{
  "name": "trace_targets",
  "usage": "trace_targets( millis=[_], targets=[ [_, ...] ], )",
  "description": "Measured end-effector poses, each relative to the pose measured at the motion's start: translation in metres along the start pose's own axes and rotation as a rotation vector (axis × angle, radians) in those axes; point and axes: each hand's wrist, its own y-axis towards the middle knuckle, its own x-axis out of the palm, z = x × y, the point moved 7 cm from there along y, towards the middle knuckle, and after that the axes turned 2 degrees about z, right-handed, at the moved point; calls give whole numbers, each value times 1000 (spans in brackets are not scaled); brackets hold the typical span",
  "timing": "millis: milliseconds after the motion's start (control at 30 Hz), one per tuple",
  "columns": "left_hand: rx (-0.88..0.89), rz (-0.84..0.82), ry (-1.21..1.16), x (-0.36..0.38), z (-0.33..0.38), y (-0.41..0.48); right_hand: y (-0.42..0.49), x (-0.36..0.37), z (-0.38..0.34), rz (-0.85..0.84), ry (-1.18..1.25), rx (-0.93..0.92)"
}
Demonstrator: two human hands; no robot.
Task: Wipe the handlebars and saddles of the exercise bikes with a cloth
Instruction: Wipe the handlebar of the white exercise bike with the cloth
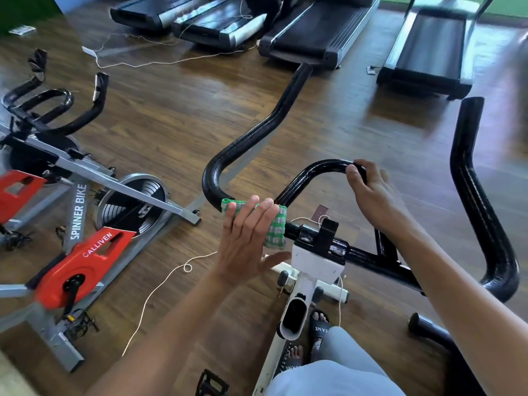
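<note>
— Wiping where now?
— Green cloth (274,227) lies over the handlebar (314,170) crossbar, left of the stem, under the left hand (248,238), its grip wide with flat fingers. Right hand (371,192) curls around the inner loop.
— What's left?
— Probably both outer horns, the saddle, and the red bike (85,261) on the left.
</note>
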Motion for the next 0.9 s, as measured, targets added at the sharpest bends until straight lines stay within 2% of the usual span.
trace_targets(
  millis=[133, 233, 333, 400, 433, 500, 567, 667, 700, 800, 900],
  targets=[
    [-73, -47, -72, -11, -6, 4, 0, 1, 0, -14, -5, 1],
    [-226, -43, -291, -34, 1, 8, 0, 0, 0, -20, 36, -5],
    [-471, 41, -540, -63, 16, 14, 4, -1, 0, -65, 186, 7],
    [-669, 152, -688, -83, 36, 22, 2, -5, 0, -136, 310, 13],
    [-708, 219, -721, -94, 51, 28, -2, -12, 1, -164, 345, 8],
    [-637, 334, -660, -116, 83, 41, -15, -34, 6, -160, 324, -56],
    [-473, 376, -528, -123, 121, 48, -32, -70, 17, -35, 276, -166],
    [-292, 292, -462, -94, 168, 47, -52, -119, 41, 260, 70, -321],
    [-254, 224, -426, -76, 178, 46, -50, -127, 53, 287, -37, -316],
    [-229, 1, -257, -19, 188, 38, -34, -121, 99, 77, -229, -150],
    [-177, -160, -176, 7, 184, 29, -32, -109, 118, -22, -126, -125]
  ],
)
